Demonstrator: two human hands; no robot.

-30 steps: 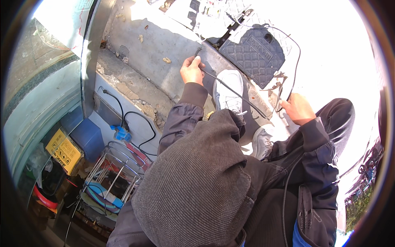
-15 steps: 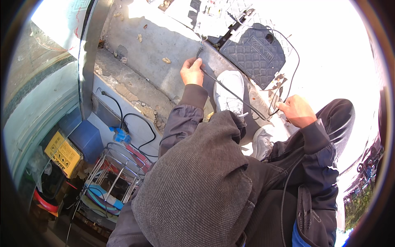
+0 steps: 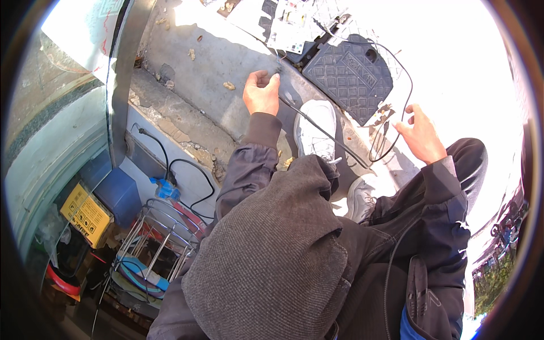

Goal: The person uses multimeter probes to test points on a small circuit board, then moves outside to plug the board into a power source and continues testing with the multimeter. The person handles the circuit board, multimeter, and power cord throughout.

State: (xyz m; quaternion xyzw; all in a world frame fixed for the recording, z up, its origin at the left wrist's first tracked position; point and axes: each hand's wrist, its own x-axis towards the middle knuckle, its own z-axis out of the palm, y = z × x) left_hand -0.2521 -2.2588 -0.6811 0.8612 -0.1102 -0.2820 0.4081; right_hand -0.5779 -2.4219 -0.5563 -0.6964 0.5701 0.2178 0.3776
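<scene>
The yellow box [image 3: 86, 215] down by the doorway carries bold black print and a row of small pictograms, too slanted from here for every line to be made out. Raised characters sit in a framed panel on the black cover [image 3: 351, 73], amid a chequered tread pattern. A thin, pale angular mark shows low on the dark jacket [image 3: 430, 277].

The person sits with both forearms stretched forward, dark cuffs at the wrists. The left hand [image 3: 262, 96] points away from the body over the grey step [image 3: 209, 73], fingers curled and thumb raised, a gap showing between thumb and forefinger. The cable meets its right edge, but I can't tell how firmly it's held, if at all. Off to the other side, the right hand [image 3: 420, 133] is loosely half open, thumb and forefinger parted, with the cable running right by the fingertips; whether they touch it I can't say.

The cable [image 3: 310, 119] itself is black and slim. It slants from the left hand across the white shoe [image 3: 314, 136], bends into a loop near the right hand, then arcs up past the cover's right side.
</scene>
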